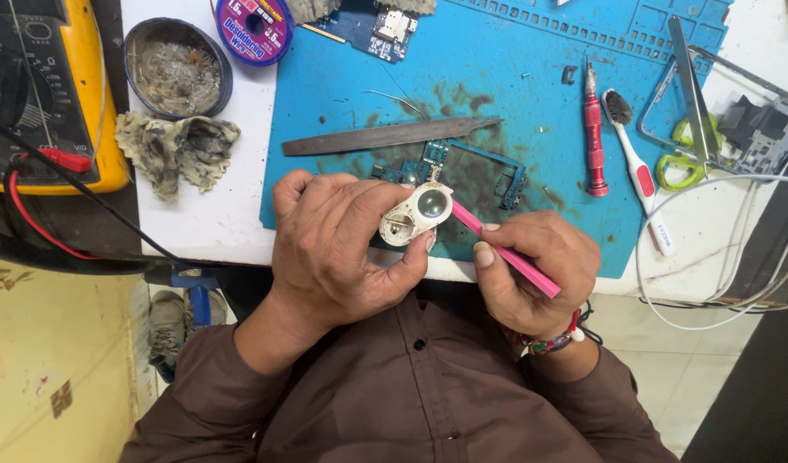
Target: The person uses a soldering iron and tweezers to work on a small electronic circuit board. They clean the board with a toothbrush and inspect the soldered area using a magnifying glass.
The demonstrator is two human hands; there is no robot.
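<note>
Left hand [338, 249] gripping small white metal part [416, 215]; right hand [535, 270] pinching pink stick [505, 250], tip at part. Probably cleaning step. Next calls for steady light strokes.

Brown long-sleeved shirt [411, 403], buttoned down the front with small dark buttons, cuffs reaching the wrists. Bare left hand [342, 244], no ring or watch seen. Right hand [535, 261] bare too, with fairly long pale nails; at its wrist a beaded bracelet [552, 341] in red, green and white, with dark thread beside it.
</note>
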